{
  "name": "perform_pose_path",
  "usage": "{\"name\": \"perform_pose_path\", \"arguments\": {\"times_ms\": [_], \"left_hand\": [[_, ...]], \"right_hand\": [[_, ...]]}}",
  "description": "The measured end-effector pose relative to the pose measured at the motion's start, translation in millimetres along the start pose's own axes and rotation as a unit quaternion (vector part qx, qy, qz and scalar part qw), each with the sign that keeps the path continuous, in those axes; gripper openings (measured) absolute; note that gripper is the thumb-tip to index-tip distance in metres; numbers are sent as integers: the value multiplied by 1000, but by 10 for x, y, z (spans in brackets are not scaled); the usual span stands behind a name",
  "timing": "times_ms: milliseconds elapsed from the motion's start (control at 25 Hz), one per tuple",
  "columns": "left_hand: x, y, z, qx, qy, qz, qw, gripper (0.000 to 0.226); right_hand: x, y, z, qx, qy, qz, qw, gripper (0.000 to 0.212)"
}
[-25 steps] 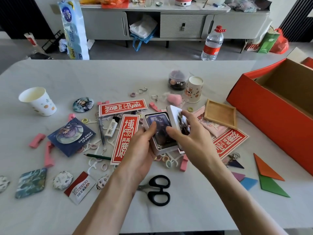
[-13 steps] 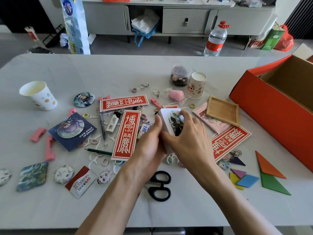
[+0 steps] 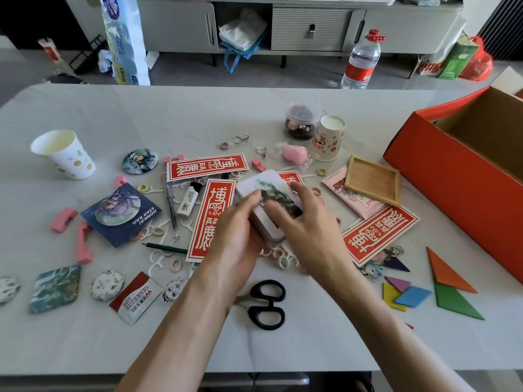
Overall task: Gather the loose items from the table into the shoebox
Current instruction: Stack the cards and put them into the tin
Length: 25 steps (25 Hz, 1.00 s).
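Both left hand (image 3: pixel 236 241) and right hand (image 3: pixel 310 232) grip the tin (image 3: pixel 273 190); press it fully shut before carrying it to the shoebox (image 3: pixel 452 179) at the right edge.

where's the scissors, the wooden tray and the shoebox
scissors (image 3: pixel 268 304), head view, where the two black handle loops meet
wooden tray (image 3: pixel 373 181), head view, bare inner floor
shoebox (image 3: pixel 452 190), head view, orange outer side wall
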<state>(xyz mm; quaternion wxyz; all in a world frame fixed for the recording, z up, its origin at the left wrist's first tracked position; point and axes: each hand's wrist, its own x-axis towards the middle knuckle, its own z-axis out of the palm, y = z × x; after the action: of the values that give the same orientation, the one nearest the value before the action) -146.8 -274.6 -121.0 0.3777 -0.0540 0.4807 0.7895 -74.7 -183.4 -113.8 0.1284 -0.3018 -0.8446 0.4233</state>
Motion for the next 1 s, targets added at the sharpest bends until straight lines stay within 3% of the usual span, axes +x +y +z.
{"name": "perform_pose_path", "arguments": {"times_ms": [120,200,320,440,600,800,1000], "left_hand": [[1,69,-21,-22,35,-5,999,37],[-16,89,-39,-3,41,-9,999,35],[-21,116,-109,86,52,17,995,27],[-18,170,-174,154,86,74,981,37],[-28,140,-186,178,93,113,973,35],[-79,61,-203,196,107,113,968,35],[-331,-7,-51,250,82,98,960,34]], "right_hand": [[67,78,-99,224,-68,143,962,35],[64,105,-105,315,-107,187,924,29],[62,139,-152,308,-147,153,927,26],[96,169,-249,289,-178,130,932,24],[10,140,-198,306,-160,126,930,27],[-86,104,-134,278,-143,102,944,37],[-367,191,-357,296,-159,105,936,35]]}}
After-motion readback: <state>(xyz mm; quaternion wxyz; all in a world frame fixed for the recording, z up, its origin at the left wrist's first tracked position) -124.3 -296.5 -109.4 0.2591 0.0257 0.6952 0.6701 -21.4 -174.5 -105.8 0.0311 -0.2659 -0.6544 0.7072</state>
